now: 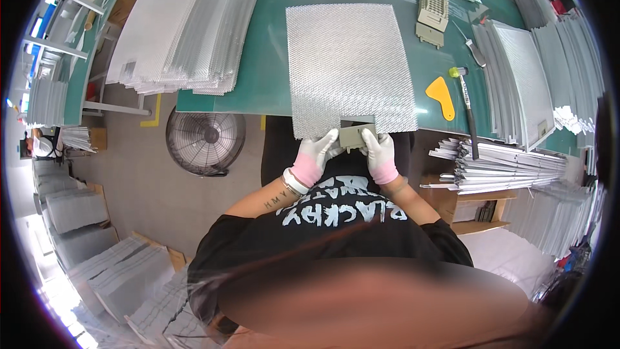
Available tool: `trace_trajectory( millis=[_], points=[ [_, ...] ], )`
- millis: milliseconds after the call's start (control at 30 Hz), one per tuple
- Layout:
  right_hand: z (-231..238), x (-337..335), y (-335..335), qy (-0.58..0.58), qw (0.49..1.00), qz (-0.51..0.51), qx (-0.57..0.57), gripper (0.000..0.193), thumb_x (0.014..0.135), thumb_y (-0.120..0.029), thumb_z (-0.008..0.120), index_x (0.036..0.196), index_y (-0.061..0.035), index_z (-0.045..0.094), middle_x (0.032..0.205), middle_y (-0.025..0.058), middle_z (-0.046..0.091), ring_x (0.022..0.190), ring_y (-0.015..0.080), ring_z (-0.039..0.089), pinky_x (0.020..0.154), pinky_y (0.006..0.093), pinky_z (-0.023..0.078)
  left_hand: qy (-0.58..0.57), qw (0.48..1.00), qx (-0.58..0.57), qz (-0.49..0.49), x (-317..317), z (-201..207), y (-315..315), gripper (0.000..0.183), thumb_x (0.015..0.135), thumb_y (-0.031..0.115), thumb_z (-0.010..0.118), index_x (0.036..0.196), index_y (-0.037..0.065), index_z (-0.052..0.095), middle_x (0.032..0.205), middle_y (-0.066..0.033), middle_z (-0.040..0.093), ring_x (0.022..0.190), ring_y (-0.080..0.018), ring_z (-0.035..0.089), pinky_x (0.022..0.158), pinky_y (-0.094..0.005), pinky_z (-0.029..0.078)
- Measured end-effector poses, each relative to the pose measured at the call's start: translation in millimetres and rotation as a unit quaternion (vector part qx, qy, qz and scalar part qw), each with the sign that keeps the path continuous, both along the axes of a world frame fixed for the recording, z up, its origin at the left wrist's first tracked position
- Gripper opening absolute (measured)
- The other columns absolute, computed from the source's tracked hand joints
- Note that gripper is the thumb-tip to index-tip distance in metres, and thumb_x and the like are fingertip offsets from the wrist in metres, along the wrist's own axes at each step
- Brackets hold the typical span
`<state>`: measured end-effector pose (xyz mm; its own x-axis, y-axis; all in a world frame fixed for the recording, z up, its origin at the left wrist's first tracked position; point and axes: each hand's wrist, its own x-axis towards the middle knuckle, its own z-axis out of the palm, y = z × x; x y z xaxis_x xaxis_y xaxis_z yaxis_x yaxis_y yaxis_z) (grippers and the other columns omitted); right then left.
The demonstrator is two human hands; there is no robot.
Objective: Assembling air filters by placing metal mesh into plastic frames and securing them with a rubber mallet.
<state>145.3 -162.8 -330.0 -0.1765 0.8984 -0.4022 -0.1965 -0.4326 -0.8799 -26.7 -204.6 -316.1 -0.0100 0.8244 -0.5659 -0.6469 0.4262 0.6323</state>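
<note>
Both my hands wear white gloves with pink cuffs. Between them is a small beige plastic piece [357, 136] at the near edge of the table. My left hand [318, 150] grips its left end, and my right hand [378, 150] closes on its right end with the thumb on top. The piece sits at a notch in the near edge of a silver mesh panel [351, 64], which lies flat and juts slightly over the table edge. My fingertips are also close to the mesh corners beside the notch; whether they touch them I cannot tell.
On the green table [271, 45] stand a pile of mesh panels [187, 26], a stack of beige plastic pieces [431, 13], a yellow scraper [440, 98], a hammer [466, 103] and a screwdriver [476, 52]. More panels [516, 77] lean at right. A floor fan [205, 142] stands at left, metal strips [497, 165] at lower right.
</note>
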Motion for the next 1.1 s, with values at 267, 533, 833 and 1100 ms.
trace_trajectory(
  millis=[267, 533, 833, 1100],
  points=[
    [9.5, -8.1, -4.7, -0.031, 0.984, -0.166, 0.058, 0.022, 0.096, -0.02, 0.062, 0.089, 0.0, 0.068, 0.079, -0.0003, 0.064, 0.072, 0.0043, 0.054, 0.067, 0.0227, 0.044, 0.206, 0.962, 0.049, -0.171, 5.4, 14.8, 5.2, 0.041, 0.099, 0.038, 0.058, 0.096, -0.002, 0.069, 0.073, 0.0005, 0.061, 0.065, -0.005, 0.052, 0.058, -0.0209, 0.042],
    [5.4, 1.9, -3.9, 0.007, 0.99, -0.143, 0.006, 0.017, 0.095, -0.016, 0.065, 0.087, -0.0012, 0.067, 0.078, 0.0, 0.064, 0.07, 0.0047, 0.055, 0.064, 0.0213, 0.044, 0.09, 0.991, 0.027, -0.094, 6.0, -2.8, 4.3, 0.037, 0.1, 0.03, 0.059, 0.106, -0.006, 0.065, 0.082, -0.0037, 0.066, 0.068, -0.0087, 0.061, 0.06, -0.0201, 0.051],
    [9.9, 11.6, -0.6, 0.042, 0.993, 0.105, 0.01, 0.043, 0.101, -0.037, 0.051, 0.12, 0.0015, 0.057, 0.096, 0.0062, 0.065, 0.081, 0.0129, 0.06, 0.073, 0.0269, 0.051, 0.258, 0.755, 0.147, -0.584, -62.8, 2.9, -18.9, 0.072, 0.103, 0.045, 0.043, 0.153, 0.0, 0.019, 0.156, -0.023, 0.028, 0.141, -0.0335, 0.036, 0.116, -0.039, 0.03],
    [14.3, -8.2, -4.4, -0.107, 0.957, 0.111, 0.247, 0.045, 0.105, -0.034, 0.038, 0.095, 0.0004, 0.065, 0.074, 0.0031, 0.063, 0.06, 0.0111, 0.056, 0.058, 0.0268, 0.046, 0.722, 0.35, 0.505, -0.318, -34.8, 100.7, 159.3, 0.059, 0.089, 0.047, 0.062, 0.139, 0.016, 0.053, 0.145, -0.0209, 0.045, 0.138, -0.0369, 0.038, 0.115, -0.0544, 0.027]
  ],
)
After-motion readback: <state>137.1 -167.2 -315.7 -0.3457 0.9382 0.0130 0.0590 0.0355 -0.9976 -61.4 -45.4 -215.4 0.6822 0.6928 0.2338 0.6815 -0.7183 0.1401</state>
